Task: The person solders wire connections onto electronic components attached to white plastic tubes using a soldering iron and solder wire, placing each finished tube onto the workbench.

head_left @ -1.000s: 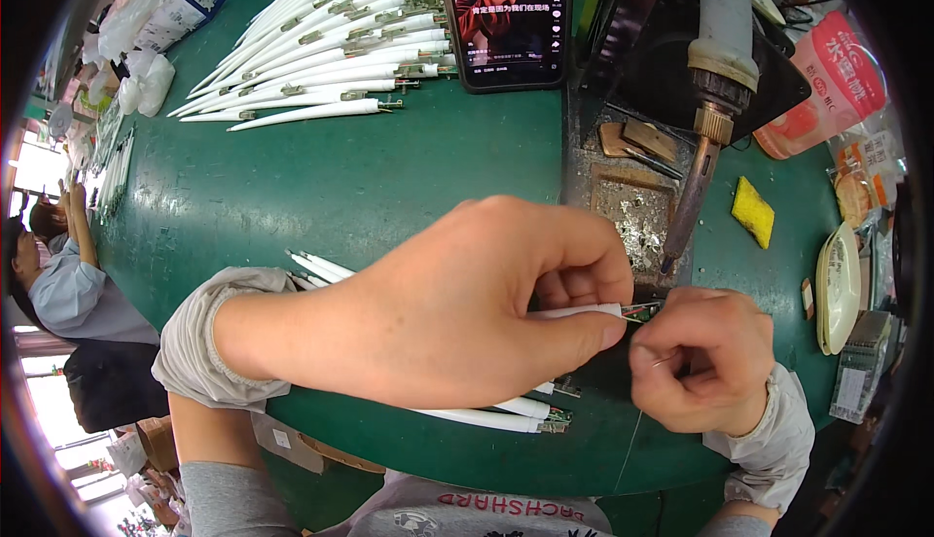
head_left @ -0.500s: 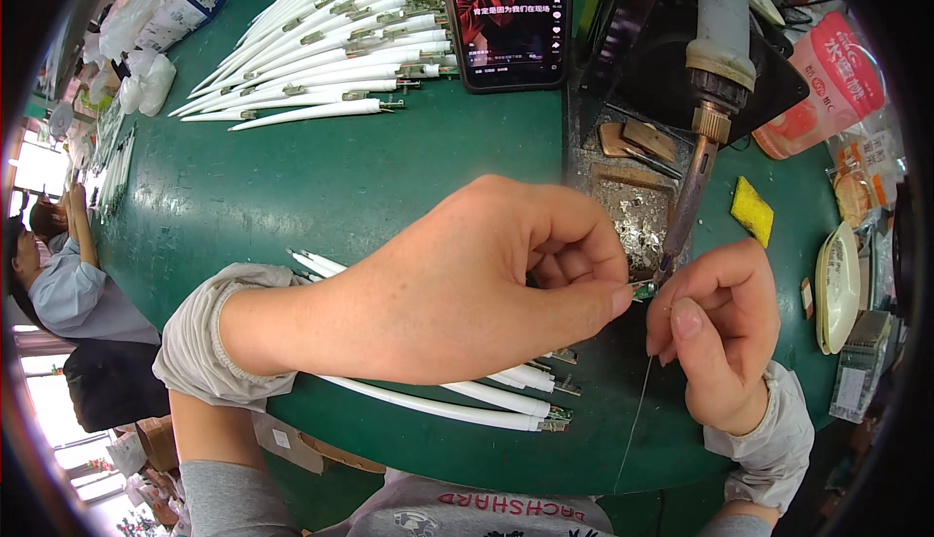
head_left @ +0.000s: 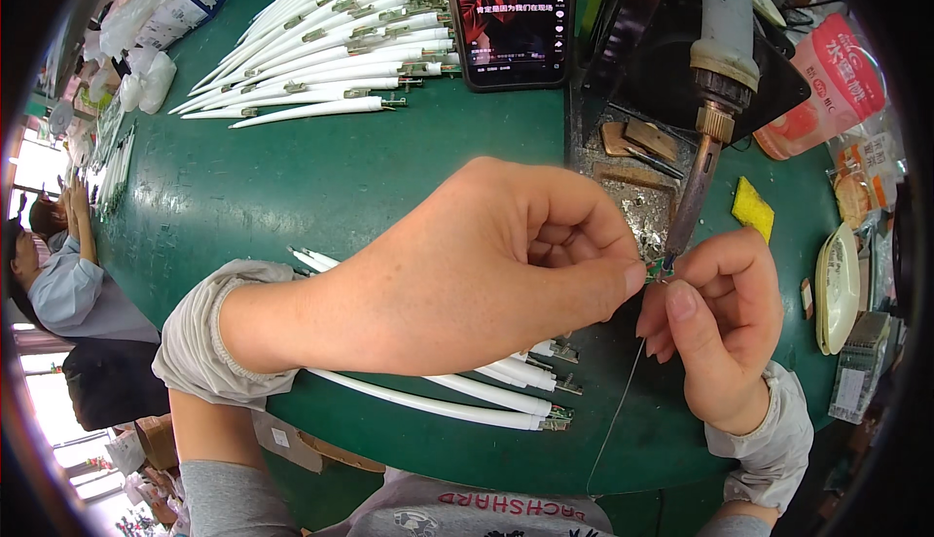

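My left hand (head_left: 496, 265) pinches a small green circuit board (head_left: 658, 268) between thumb and forefinger; whatever lies behind it is hidden by the fingers. Directly above the board is the tip of a soldering iron (head_left: 700, 162), mounted with its point downward. My right hand (head_left: 725, 318), on the other side, has thumb and forefinger closed on a thin solder wire (head_left: 617, 406), which trails down past the table edge. Beneath my left forearm lie several white tapered tubes (head_left: 438, 411) with small green boards at their right ends.
More white tubes (head_left: 341, 75) with boards lie in rows at the back. A phone (head_left: 511, 21) stands beside them. A metal tray (head_left: 637, 201) sits under the iron, with a yellow sponge (head_left: 752, 211) to its right. A pink pouch (head_left: 827, 85) and stacked dishes (head_left: 838, 289) occupy the right side.
My left hand has shifted slightly right and up with the board, closer under the iron's tip. My right fingertips have risen a little, and the wire's lower end has swung left.
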`<action>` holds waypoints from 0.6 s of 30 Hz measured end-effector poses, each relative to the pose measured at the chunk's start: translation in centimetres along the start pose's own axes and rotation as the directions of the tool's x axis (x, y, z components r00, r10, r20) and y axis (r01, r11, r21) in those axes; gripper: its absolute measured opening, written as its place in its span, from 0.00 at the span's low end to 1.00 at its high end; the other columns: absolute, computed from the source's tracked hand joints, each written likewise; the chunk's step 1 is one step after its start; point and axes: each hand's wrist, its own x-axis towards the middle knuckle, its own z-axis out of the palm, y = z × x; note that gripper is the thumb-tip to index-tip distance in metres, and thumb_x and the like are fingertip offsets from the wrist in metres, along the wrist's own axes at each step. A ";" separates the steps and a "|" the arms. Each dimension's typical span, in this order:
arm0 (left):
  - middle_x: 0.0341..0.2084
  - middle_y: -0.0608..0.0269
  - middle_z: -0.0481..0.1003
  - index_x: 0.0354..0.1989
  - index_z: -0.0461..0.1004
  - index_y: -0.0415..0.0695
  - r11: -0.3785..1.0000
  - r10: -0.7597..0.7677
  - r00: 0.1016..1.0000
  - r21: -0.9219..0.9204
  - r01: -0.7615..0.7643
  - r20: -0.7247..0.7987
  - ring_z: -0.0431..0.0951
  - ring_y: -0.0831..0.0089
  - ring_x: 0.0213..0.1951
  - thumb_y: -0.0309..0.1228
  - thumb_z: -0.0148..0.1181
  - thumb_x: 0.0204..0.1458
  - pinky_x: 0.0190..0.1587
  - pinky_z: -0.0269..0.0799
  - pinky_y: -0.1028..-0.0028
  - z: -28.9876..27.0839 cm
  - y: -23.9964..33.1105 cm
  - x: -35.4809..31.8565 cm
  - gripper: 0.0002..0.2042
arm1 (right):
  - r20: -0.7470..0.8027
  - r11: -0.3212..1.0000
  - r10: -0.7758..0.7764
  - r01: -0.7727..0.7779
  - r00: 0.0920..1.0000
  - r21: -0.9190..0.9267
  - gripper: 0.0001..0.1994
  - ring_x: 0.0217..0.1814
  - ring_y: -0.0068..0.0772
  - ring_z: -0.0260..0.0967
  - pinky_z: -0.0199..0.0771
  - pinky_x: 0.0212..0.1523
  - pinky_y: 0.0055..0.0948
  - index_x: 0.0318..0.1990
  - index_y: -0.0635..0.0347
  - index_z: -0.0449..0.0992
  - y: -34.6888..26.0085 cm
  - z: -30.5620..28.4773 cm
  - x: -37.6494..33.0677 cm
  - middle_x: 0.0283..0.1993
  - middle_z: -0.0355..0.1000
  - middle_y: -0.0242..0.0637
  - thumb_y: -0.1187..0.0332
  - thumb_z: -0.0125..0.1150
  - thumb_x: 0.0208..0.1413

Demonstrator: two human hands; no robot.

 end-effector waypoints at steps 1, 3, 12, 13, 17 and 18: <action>0.25 0.66 0.75 0.35 0.73 0.36 1.000 -0.001 1.000 0.000 0.001 -0.001 0.67 0.87 0.20 0.24 0.57 0.55 0.20 0.62 0.85 0.0 0.0 0.0 0.04 | 0.001 1.000 0.001 -0.001 1.000 0.001 0.07 0.28 0.16 0.67 0.65 0.26 0.13 0.39 0.68 0.62 0.0 0.0 0.0 0.30 0.69 0.38 0.78 0.53 0.57; 0.25 0.66 0.75 0.35 0.73 0.36 1.000 -0.002 1.000 -0.006 0.002 -0.005 0.67 0.87 0.19 0.24 0.57 0.55 0.20 0.62 0.85 0.0 0.1 -0.1 0.04 | -0.015 1.000 0.009 -0.009 1.000 0.021 0.07 0.28 0.15 0.65 0.65 0.26 0.13 0.40 0.68 0.62 -0.2 0.1 -0.1 0.30 0.69 0.38 0.78 0.53 0.57; 0.25 0.65 0.75 0.35 0.72 0.36 0.986 -0.137 0.991 -0.090 0.137 0.011 0.68 0.86 0.19 0.24 0.56 0.55 0.20 0.62 0.85 -0.1 0.5 0.0 0.04 | -0.016 1.000 -0.007 0.008 1.000 0.024 0.08 0.27 0.16 0.65 0.64 0.26 0.14 0.40 0.68 0.61 0.0 0.2 0.0 0.30 0.69 0.38 0.78 0.53 0.57; 0.25 0.65 0.75 0.35 0.72 0.36 0.986 -0.138 0.990 -0.089 0.138 0.010 0.68 0.86 0.19 0.24 0.56 0.55 0.20 0.62 0.85 -0.2 0.5 -0.1 0.04 | -0.016 1.000 -0.007 0.007 1.000 0.026 0.08 0.27 0.16 0.65 0.64 0.26 0.14 0.40 0.68 0.61 0.0 0.2 0.0 0.30 0.69 0.38 0.78 0.53 0.57; 0.25 0.65 0.74 0.35 0.72 0.36 0.981 -0.161 0.987 -0.103 0.162 0.012 0.68 0.86 0.20 0.24 0.56 0.55 0.20 0.62 0.85 -0.4 0.4 -0.1 0.04 | -0.010 1.000 -0.014 0.014 1.000 0.011 0.07 0.27 0.16 0.65 0.64 0.26 0.14 0.39 0.68 0.61 0.2 -0.1 0.1 0.29 0.69 0.38 0.77 0.53 0.57; 0.25 0.65 0.74 0.35 0.72 0.36 0.984 -0.154 0.988 -0.086 0.154 0.003 0.68 0.86 0.20 0.24 0.56 0.55 0.20 0.62 0.85 -0.3 0.4 -0.1 0.04 | -0.008 1.000 -0.013 0.013 1.000 0.007 0.07 0.26 0.16 0.65 0.64 0.26 0.14 0.39 0.68 0.61 0.2 -0.2 0.1 0.29 0.69 0.38 0.77 0.53 0.57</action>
